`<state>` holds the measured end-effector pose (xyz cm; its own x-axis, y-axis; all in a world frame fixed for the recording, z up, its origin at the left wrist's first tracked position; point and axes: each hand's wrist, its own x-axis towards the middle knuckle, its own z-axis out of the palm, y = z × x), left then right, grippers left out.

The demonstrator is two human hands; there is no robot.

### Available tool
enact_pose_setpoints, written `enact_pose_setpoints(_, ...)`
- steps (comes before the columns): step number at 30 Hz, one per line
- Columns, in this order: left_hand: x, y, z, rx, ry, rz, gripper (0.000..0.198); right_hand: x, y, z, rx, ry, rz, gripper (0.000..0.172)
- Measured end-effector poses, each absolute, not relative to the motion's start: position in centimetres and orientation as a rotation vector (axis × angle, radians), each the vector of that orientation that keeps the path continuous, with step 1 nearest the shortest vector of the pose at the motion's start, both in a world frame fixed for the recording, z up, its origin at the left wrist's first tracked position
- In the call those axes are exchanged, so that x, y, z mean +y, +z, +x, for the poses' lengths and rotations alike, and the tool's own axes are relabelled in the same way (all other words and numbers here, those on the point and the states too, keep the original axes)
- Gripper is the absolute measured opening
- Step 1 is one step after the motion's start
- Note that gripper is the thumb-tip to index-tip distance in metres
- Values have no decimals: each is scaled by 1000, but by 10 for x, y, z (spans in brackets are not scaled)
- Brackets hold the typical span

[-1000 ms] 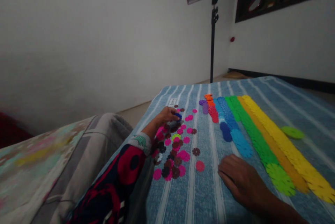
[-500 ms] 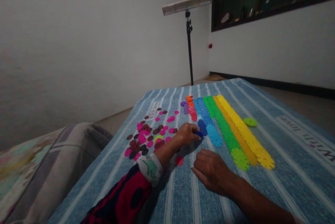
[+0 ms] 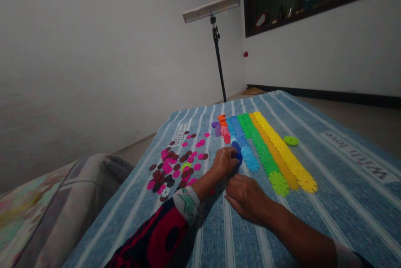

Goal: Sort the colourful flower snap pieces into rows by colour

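Observation:
My left hand (image 3: 224,162) pinches a dark blue notched plastic disc (image 3: 239,157) at the near end of a short dark blue row. Fingertips hide part of that disc. Just nearer to me, my right hand (image 3: 246,196) rests on the striped cloth with its fingers curled; whatever they might hold is hidden. Right of the hands run overlapping rows of discs: a light blue row (image 3: 249,159), a green row (image 3: 261,151), an orange row (image 3: 278,157) and a yellow row (image 3: 283,146). Beyond the left hand lie short red (image 3: 224,132) and purple (image 3: 218,130) groups.
Loose pink, brown and black discs (image 3: 167,168) are scattered on the left of the blue striped cloth (image 3: 326,201). A lone green disc (image 3: 291,141) lies right of the yellow row. Grey fabric (image 3: 97,188) borders the left side; a lamp stand (image 3: 219,59) rises behind.
My left hand has brought the dark blue disc onto the end of the dark blue row. The right hand stays curled close by. The whole view has shifted slightly.

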<state>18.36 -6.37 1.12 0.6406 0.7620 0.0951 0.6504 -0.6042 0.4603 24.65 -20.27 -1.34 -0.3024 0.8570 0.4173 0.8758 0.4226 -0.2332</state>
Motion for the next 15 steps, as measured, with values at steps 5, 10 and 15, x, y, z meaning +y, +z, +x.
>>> enact_pose_setpoints(5,-66,11,177,1122,407,2499,19,-202,-15,247,-2211,-21,-1464,10)
enact_pose_setpoints(10,-69,5,170,1152,392,2468,23,-202,-15,247,-2195,-10,-1446,9)
enact_pose_setpoints(15,-75,6,173,1179,364,2430,23,-204,-12,247,-2203,21,-1478,10)
